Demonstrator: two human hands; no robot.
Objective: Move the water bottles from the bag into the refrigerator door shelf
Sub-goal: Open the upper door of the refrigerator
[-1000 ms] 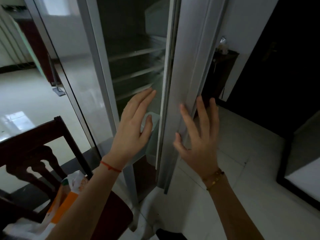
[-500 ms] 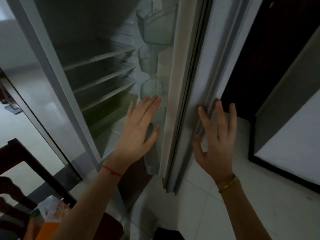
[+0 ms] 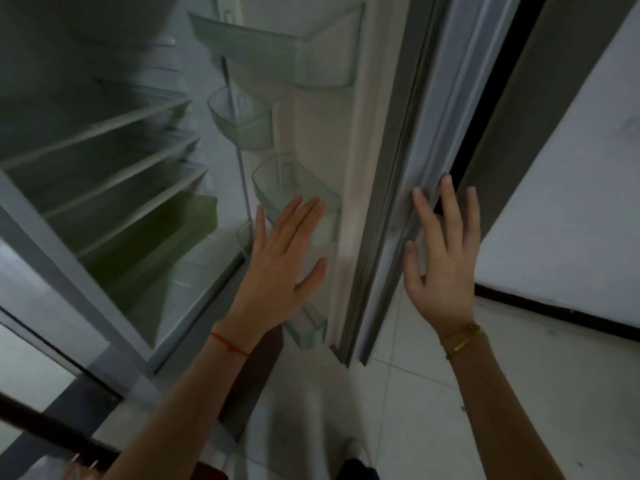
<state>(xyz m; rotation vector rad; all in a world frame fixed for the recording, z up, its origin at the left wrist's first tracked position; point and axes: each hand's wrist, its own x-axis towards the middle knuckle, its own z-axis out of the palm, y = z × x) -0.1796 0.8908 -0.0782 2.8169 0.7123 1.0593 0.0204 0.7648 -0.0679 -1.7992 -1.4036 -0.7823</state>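
The refrigerator stands open in front of me. Its door (image 3: 363, 140) carries several clear plastic door shelves (image 3: 301, 57), all without bottles. My left hand (image 3: 284, 261) is flat and open in front of a lower door shelf (image 3: 294, 188), holding nothing. On the door's outer edge (image 3: 426, 174), my right hand (image 3: 443, 258) rests with fingers spread. Only a corner of the orange and white bag (image 3: 79, 467) shows at the bottom left. No water bottles are visible.
Inside the refrigerator are glass shelves (image 3: 114, 147) and a green drawer (image 3: 149, 244). A dark wooden chair back (image 3: 45, 431) crosses the bottom left. White floor tiles (image 3: 415, 410) lie below, and a white wall (image 3: 571, 185) with a dark baseboard stands at the right.
The refrigerator door has swung further open to the right, revealing its inner shelves. The view has shifted right and the bag has almost left the frame. Both hands stay open.
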